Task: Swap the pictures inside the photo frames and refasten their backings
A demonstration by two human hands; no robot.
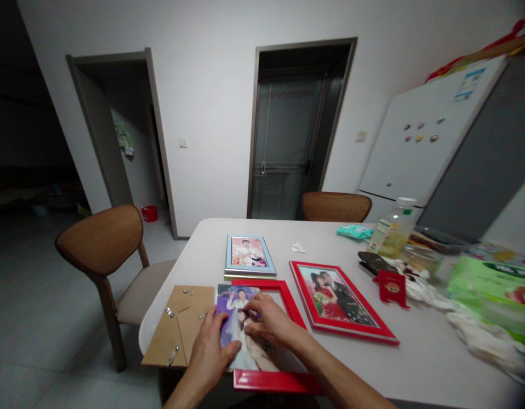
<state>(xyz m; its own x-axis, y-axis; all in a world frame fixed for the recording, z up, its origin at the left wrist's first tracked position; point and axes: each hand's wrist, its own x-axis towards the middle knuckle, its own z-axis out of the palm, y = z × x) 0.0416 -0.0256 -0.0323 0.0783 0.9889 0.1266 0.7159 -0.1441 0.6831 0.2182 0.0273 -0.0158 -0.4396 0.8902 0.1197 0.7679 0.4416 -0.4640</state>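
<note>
A printed photo (241,352) of people in light clothes against purple lies over the left part of a red picture frame (273,382). My left hand (209,346) grips the photo along its left edge, with the thumb on its face. From the right, my right hand (271,321) reaches over the frame, its fingers bent and thumb and fingertips on the photo. The hands cover part of the picture. Beside my left hand lies a brown backing board (162,335) with small metal clips.
A second red frame (330,301) with a photo lies to the right, and a light blue frame (269,255) farther back. Along the right stand a bottle (388,233), a phone (375,262), a red packet (392,288) and a green tissue pack (492,289). A wooden chair (103,241) is at the left.
</note>
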